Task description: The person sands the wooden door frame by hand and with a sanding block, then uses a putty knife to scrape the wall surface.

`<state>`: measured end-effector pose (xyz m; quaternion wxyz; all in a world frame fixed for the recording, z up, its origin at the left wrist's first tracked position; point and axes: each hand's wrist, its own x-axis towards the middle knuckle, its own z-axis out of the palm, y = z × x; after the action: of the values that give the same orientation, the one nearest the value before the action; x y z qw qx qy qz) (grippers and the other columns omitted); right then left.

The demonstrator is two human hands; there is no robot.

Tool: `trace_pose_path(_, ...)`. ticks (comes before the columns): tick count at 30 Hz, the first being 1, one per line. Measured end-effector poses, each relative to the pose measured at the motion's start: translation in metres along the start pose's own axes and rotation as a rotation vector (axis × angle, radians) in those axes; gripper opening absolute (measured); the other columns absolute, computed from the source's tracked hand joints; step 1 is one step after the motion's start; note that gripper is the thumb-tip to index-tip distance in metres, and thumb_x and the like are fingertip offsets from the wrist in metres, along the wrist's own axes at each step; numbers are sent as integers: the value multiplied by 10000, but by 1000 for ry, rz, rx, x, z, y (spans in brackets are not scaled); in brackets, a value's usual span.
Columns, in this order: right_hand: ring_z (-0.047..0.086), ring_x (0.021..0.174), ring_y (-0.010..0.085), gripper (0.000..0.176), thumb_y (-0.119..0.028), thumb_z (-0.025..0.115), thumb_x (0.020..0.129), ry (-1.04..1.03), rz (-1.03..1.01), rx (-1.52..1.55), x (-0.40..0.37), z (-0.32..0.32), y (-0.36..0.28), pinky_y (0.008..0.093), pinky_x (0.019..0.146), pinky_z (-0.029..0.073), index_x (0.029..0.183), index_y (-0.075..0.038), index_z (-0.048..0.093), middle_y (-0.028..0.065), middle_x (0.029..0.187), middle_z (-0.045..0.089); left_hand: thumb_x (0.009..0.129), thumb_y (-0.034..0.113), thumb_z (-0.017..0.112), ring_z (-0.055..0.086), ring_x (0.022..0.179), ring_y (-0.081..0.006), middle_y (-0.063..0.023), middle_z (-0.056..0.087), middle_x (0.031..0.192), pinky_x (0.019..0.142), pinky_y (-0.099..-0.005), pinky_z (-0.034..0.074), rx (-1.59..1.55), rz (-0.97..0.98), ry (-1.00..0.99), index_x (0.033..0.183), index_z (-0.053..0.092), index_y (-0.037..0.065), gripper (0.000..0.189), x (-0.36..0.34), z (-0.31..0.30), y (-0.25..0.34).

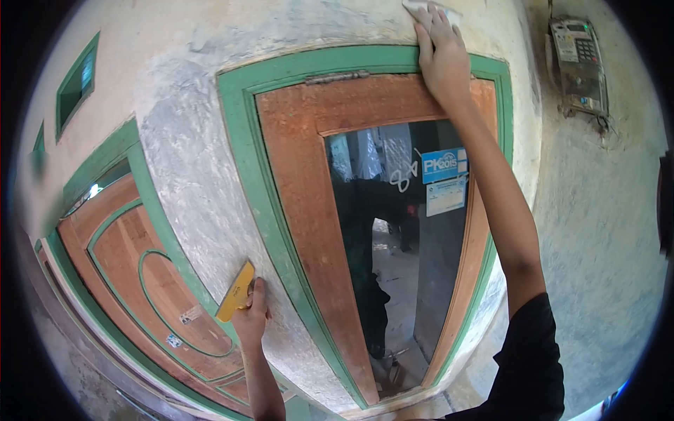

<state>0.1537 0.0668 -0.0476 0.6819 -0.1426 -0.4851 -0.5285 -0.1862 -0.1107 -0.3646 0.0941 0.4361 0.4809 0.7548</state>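
My left hand (251, 323) is closed around a yellow putty scraper (236, 292), held in front of the grey-and-white patched wall strip (189, 140) between the door and the window. At the top of the view my right hand (442, 59) reaches up to the wall above the green window frame (295, 68). Its fingers lie over a flat pale piece (449, 10), mostly covered, whose kind I cannot make out. The wall above the frame shows grey smears over cream paint.
A brown wooden panel with dark glass (400, 266) fills the green frame and bears a blue sticker (444, 165). On the left stands a brown door (126, 242) with green trim. An electric meter (580, 67) hangs on the right wall.
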Motion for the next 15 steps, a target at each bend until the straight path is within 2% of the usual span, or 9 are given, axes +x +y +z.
trace_pose_path(2, 625, 1035, 319, 324, -116, 511, 919, -138, -22, 14, -5, -9, -34, 487, 953, 478, 1219, -62, 621, 157, 1154, 637, 947, 180, 666, 411, 438, -46, 33, 435, 581, 370, -234, 359, 9, 2, -38, 699, 426, 122, 351, 0, 1, -1)
trace_pose_path(4, 630, 995, 322, 329, -87, 502, 907, -93, -389, 287, 8, 5, -70, 474, 906, 497, 1210, -43, 623, 158, 1104, 640, 947, 179, 667, 407, 434, -47, 32, 436, 579, 371, -237, 359, 5, 19, -40, 687, 419, 121, 363, 1, -1, -2)
trace_pose_path(5, 630, 995, 322, 329, -87, 502, 907, -86, -385, 279, 19, 12, -78, 474, 906, 497, 1210, -43, 623, 158, 1104, 640, 946, 179, 668, 403, 430, -47, 31, 436, 577, 371, -240, 360, 1, 17, -46, 676, 413, 121, 376, 2, 1, -1)
trace_pose_path(7, 608, 1129, 339, 262, -171, 480, 978, -139, -468, 331, 41, 25, -81, 460, 986, 480, 1130, -85, 676, 144, 1214, 642, 944, 174, 669, 401, 424, -49, 31, 437, 576, 369, -241, 360, 11, 16, -34, 669, 412, 117, 381, 1, 4, 3)
trace_pose_path(9, 608, 1063, 319, 302, -90, 523, 874, -265, -18, 4, 42, 30, -55, 472, 896, 500, 1144, -55, 654, 144, 1077, 643, 942, 169, 669, 399, 417, -50, 32, 438, 574, 367, -242, 360, 18, 0, -7, 661, 411, 114, 386, -2, 5, 4)
trace_pose_path(11, 591, 1075, 313, 269, -105, 534, 863, -348, 295, -107, 38, 5, -45, 466, 897, 498, 1091, -79, 673, 136, 1067, 638, 942, 162, 667, 401, 409, -52, 34, 438, 569, 360, -241, 357, 19, -24, 4, 659, 413, 107, 384, -1, 5, 4)
trace_pose_path(12, 591, 1075, 313, 269, -105, 534, 863, -343, 285, -84, 33, -2, -59, 466, 897, 498, 1091, -79, 673, 136, 1067, 638, 942, 162, 667, 401, 409, -52, 34, 438, 569, 360, -241, 357, 16, -24, 29, 659, 413, 107, 384, -2, 3, 4)
trace_pose_path(14, 592, 1067, 289, 272, -69, 533, 856, -267, 10, -186, 24, -10, -85, 441, 901, 495, 1076, -111, 688, 121, 1068, 639, 945, 160, 662, 416, 417, -52, 32, 439, 566, 364, -241, 367, 30, -1, -33, 654, 414, 104, 387, -1, 3, 6)
trace_pose_path(15, 587, 1085, 269, 270, -75, 544, 865, -232, -106, 31, 20, 4, -98, 425, 917, 489, 1088, -129, 685, 101, 1078, 640, 945, 156, 662, 429, 422, -52, 29, 441, 569, 367, -243, 378, 27, 7, -67, 637, 401, 109, 406, 0, 1, 4)
